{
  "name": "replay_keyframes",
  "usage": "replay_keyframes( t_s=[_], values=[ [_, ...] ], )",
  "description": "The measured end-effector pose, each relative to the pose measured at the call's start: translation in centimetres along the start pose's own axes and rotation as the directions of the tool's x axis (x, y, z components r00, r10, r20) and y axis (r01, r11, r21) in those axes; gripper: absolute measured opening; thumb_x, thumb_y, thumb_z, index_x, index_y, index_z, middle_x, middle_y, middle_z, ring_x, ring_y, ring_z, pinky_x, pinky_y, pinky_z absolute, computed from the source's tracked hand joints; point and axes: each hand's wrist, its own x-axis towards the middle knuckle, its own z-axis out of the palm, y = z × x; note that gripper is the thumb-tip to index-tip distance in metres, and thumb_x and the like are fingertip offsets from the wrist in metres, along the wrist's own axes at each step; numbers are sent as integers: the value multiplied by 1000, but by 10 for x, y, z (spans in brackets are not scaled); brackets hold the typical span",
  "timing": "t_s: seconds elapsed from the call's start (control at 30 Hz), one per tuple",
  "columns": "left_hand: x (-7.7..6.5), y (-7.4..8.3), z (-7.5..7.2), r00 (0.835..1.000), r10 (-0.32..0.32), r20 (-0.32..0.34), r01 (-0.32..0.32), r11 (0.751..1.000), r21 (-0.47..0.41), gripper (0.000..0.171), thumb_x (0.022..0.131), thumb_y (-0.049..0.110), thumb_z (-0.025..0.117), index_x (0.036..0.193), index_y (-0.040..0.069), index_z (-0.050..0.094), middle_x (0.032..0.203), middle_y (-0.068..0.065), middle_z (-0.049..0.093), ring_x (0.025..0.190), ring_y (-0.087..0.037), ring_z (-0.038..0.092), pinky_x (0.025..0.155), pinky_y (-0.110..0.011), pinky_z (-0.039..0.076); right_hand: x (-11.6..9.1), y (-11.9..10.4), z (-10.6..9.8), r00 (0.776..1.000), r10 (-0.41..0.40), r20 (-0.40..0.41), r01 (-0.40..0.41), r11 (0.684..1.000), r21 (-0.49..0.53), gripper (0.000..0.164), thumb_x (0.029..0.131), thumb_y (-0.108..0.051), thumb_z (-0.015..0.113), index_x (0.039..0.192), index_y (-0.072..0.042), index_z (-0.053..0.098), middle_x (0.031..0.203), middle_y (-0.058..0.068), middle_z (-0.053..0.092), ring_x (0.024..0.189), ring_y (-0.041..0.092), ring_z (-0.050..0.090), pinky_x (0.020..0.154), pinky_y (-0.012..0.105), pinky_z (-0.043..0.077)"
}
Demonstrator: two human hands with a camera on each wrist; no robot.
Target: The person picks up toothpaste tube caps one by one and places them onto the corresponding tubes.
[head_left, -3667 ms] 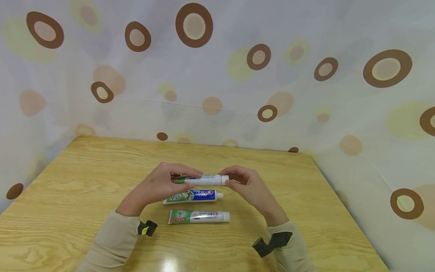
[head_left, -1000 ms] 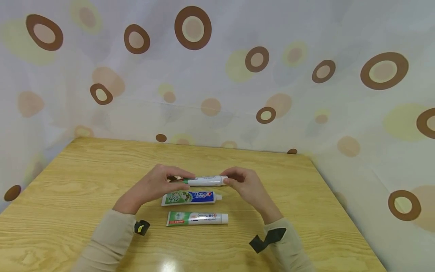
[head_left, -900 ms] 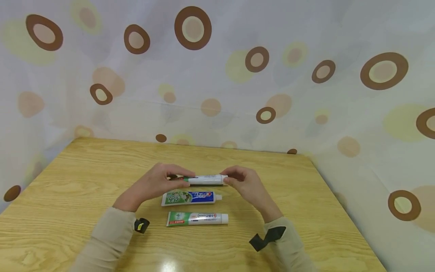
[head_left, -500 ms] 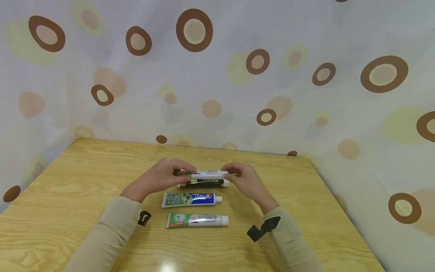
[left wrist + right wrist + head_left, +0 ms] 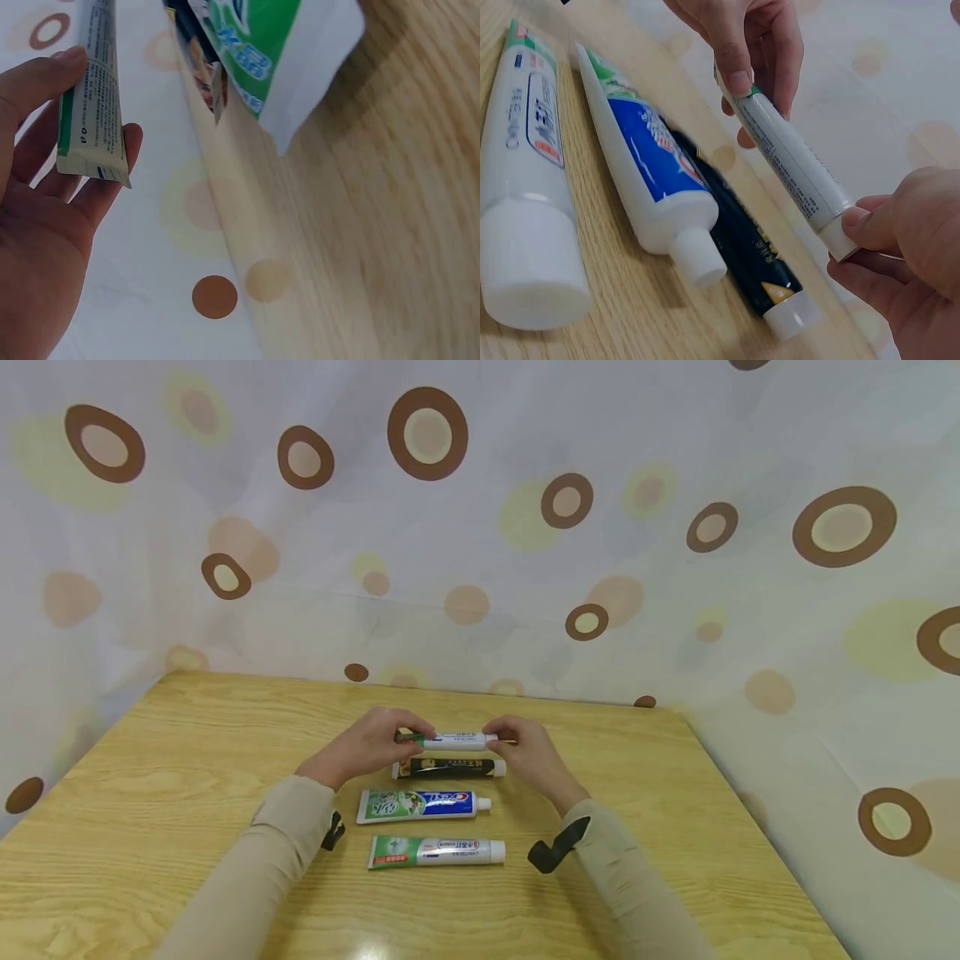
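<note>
Between both hands is a white and green toothpaste tube, lying crosswise behind the others. My left hand pinches its flat green end, fingers on the far side and thumb on the near side. At the other end, my right hand pinches the white cap between thumb and fingers. Just in front lies a black toothpaste tube. Nearer still are a blue and green toothpaste tube and another white and green toothpaste tube. All caps point right.
The tubes lie in a column on a wood-grain table. A pale curtain with brown rings and dots stands along the table's back and sides. Black straps hang at both sleeve cuffs.
Both hands have moved the held tube away from me, towards the table's back edge. The black tube, earlier mostly hidden beneath it, now shows in full. The other two tubes stay in place.
</note>
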Motion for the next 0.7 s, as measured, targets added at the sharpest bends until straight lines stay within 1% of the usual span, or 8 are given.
replay_keyframes(
  t_s=[0.1, 0.17, 0.23, 0.3, 0.4, 0.5, 0.57, 0.7],
  values=[
    [4, -4, 2, 999, -48, 15, 48, 999, -14, 24, 92, 8, 70, 114, 14, 74, 113, -4, 74, 90, -16, 67, 74, -28, 54, 4, 4, 3, 1000, 11, -5, -11, 1000, -4, 19, 95, -5, 65, 113, -5, 70, 115, 9, 69, 110, 26, 66, 91, 39, 56],
    [6, -7, 2, 996, -81, 23, 81, 996, -28, 24, 91, 9, 70, 114, 14, 74, 114, -3, 74, 100, -18, 67, 81, -32, 55, 7, 7, 5, 1000, 16, -6, -16, 1000, -5, 18, 95, -5, 65, 112, -6, 70, 115, 9, 69, 111, 26, 66, 92, 40, 55],
    [9, -10, 4, 993, -115, 31, 117, 992, -43, 23, 91, 10, 70, 113, 16, 75, 114, -2, 74, 105, -19, 67, 85, -35, 55, 9, 9, 7, 1000, 22, -4, -22, 1000, -3, 17, 94, -5, 65, 110, -7, 70, 114, 10, 69, 111, 27, 66, 92, 41, 55],
    [11, -13, 5, 989, -140, 39, 142, 988, -57, 23, 91, 10, 70, 113, 17, 75, 115, -2, 73, 105, -19, 67, 86, -36, 55, 11, 12, 9, 1000, 31, 4, -31, 999, 7, 16, 94, -4, 65, 109, -6, 70, 114, 10, 69, 111, 28, 66, 92, 40, 55],
    [14, -18, 8, 986, -157, 49, 160, 985, -66, 23, 91, 9, 70, 112, 17, 76, 114, -1, 74, 103, -18, 66, 87, -37, 55, 14, 14, 12, 998, 54, 9, -55, 998, 21, 14, 94, -2, 65, 107, -6, 70, 112, 10, 69, 110, 27, 66, 90, 40, 55],
    [17, -23, 11, 985, -161, 54, 165, 984, -74, 23, 91, 7, 70, 111, 17, 76, 113, -2, 74, 100, -16, 66, 87, -36, 54, 15, 16, 13, 997, 71, 9, -72, 997, 26, 14, 94, -1, 64, 106, -5, 70, 111, 10, 70, 110, 27, 66, 90, 39, 55],
    [19, -25, 13, 984, -166, 61, 170, 982, -79, 23, 91, 6, 70, 111, 16, 75, 112, -2, 74, 94, -14, 66, 85, -34, 55, 16, 17, 14, 997, 75, 9, -75, 997, 29, 14, 94, -1, 64, 106, -5, 70, 110, 11, 70, 109, 27, 66, 91, 40, 55],
    [23, -29, 16, 978, -191, 86, 199, 975, -100, 23, 91, 4, 69, 111, 13, 74, 111, -5, 74, 76, -14, 67, 74, -31, 56, 19, 22, 17, 996, 83, 12, -84, 996, 34, 14, 93, 0, 64, 106, -5, 70, 110, 11, 70, 109, 27, 65, 92, 41, 54]
  ],
)
